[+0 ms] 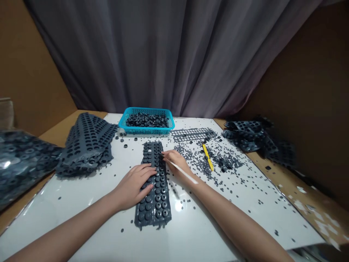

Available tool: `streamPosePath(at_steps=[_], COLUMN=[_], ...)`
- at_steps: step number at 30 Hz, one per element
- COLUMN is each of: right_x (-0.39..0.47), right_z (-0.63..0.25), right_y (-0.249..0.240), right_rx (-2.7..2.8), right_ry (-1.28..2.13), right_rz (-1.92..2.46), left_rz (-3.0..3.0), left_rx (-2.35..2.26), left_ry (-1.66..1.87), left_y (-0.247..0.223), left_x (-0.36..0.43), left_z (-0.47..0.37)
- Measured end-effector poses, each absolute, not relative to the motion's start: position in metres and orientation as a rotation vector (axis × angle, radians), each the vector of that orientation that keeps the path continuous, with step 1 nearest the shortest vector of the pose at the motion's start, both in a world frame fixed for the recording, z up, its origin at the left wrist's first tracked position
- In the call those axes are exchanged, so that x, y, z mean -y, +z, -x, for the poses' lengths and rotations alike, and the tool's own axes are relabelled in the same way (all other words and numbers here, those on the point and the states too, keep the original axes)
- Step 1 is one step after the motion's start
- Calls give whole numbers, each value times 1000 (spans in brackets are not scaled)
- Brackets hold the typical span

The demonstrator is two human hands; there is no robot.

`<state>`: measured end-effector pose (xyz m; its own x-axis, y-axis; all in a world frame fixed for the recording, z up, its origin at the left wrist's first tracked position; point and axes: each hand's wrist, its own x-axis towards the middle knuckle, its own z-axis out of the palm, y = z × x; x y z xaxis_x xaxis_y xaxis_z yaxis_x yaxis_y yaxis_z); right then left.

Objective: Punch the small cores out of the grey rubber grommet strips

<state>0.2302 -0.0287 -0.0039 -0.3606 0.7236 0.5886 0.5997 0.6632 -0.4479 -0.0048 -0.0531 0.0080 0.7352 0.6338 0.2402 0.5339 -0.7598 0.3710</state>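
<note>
A dark rubber sheet (153, 214) with rows of round moulded pieces lies lengthwise on the white table. My left hand (135, 185) rests on its left side, fingers apart, with the fingertips on the round pieces. At the sheet's upper right edge, my right hand (176, 163) is closed around a thin white stick (182, 171). The stick's rear end points back over my wrist, and its front end is hidden by my fingers. Small black discs (218, 174) lie scattered to the right of my right hand.
A blue basket (147, 130) of black pieces stands behind the sheet. Perforated sheets are piled (87, 145) at left, near a clear bag (24, 160) of pieces. A holed sheet (191, 134), a yellow tool (207, 157) and crumpled scraps (248, 134) lie to the right.
</note>
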Motion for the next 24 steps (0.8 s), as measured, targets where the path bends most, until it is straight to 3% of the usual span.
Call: streamPosePath(at_steps=[5,10,15,24], right_x=[51,53,49,35], right_z=[-233,-233,-234,-235], right_y=[6,6,1,-9], right_rx=[1995,2082,2171,2468], right_ry=[644,723,597,-45], right_rz=[934,850,827,675], left_rz=[-2666,-2657,-2657,-2688], left_rx=[-924,-927,-926,-912], left_ry=[508,498,483,469], left_y=[8,8,7,5], left_x=[53,53,53,52], left_z=[6,7,6,7])
